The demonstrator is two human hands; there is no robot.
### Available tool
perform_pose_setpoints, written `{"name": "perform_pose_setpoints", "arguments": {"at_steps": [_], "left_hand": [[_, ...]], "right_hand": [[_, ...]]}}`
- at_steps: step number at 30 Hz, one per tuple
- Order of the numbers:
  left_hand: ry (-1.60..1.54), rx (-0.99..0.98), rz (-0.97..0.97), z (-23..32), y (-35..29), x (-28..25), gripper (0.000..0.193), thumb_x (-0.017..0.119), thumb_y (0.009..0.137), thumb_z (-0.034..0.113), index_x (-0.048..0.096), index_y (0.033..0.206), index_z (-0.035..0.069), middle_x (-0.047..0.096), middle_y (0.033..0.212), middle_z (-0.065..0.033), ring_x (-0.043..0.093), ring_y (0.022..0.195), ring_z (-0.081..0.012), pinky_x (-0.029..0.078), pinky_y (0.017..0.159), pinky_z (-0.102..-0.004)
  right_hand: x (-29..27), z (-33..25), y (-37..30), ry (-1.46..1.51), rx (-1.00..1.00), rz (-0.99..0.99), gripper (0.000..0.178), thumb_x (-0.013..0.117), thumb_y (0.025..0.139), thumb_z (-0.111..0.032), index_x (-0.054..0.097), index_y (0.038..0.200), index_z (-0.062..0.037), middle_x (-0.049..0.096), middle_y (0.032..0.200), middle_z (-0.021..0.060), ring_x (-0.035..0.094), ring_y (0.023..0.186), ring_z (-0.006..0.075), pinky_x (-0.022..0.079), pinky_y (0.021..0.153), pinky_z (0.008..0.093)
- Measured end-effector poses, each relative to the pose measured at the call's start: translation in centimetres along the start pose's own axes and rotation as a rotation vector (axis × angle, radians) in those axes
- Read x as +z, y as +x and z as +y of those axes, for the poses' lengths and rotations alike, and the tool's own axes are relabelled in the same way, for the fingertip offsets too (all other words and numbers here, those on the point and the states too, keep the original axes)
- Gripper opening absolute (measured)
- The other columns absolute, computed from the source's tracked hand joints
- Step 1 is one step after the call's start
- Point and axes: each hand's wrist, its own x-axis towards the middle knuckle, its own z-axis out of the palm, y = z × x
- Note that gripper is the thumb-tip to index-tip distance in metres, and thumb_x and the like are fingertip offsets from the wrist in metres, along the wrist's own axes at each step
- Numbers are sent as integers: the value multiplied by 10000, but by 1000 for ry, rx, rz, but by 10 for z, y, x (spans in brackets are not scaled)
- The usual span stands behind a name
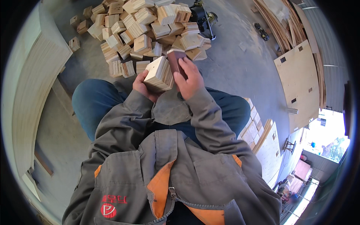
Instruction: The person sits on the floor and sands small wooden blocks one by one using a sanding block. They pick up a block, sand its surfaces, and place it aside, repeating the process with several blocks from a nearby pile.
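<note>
My left hand [141,87] holds a pale layered plywood block [159,74] from below, above my knees. My right hand [189,79] presses a dark reddish-brown sanding block [176,59] against the block's right side. Just beyond both hands lies a big heap of similar plywood blocks [144,26] on the concrete floor. I sit with blue trousers and a grey jacket with orange trim below the hands.
A stack of curved plywood sheets [33,82] rises at the left. Plywood panels with cut-outs [300,82] lean at the right, over stacked blocks [255,123]. A dark tool [204,17] lies behind the heap. Bare concrete floor [240,63] stretches to the right of the heap.
</note>
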Motion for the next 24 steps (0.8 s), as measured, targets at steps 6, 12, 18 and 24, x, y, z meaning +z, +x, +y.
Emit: {"name": "perform_pose_setpoints", "arguments": {"at_steps": [6, 12, 18, 24], "left_hand": [[-37, 53, 85, 6, 7, -6, 572, 511, 949, 453, 550, 1413, 121, 610, 1375, -130, 568, 1262, -369, 427, 1068, -588], [-11, -28, -19, 1, 7, -3, 591, 520, 937, 429, 533, 1435, 112, 598, 1394, -133, 570, 1258, -369, 415, 1086, -572], [-21, -55, -87, -2, 0, 2, 614, 502, 935, 407, 517, 1455, 83, 586, 1419, -149, 561, 1286, -358, 393, 1116, -549], [-27, 21, -36, 6, 9, -10, 600, 476, 961, 429, 510, 1451, 83, 574, 1420, -163, 557, 1280, -376, 405, 1107, -562]], "right_hand": [[-27, -64, -52, 72, -48, -134, 528, 732, 855, -180, 615, 1355, -54, 534, 1426, 259, 593, 1192, 418, 482, 1016, 458], [-15, -20, -18, 40, -56, -26, 522, 726, 855, -182, 615, 1343, -33, 551, 1412, 252, 579, 1230, 415, 461, 1050, 445], [-5, 24, 5, 176, 241, 4, 492, 699, 905, -213, 609, 1333, 13, 538, 1428, 266, 541, 1310, 402, 420, 1120, 432], [-23, -43, -50, 100, 11, -122, 523, 718, 889, -193, 593, 1353, 16, 527, 1419, 297, 561, 1269, 430, 446, 1086, 447]]}}
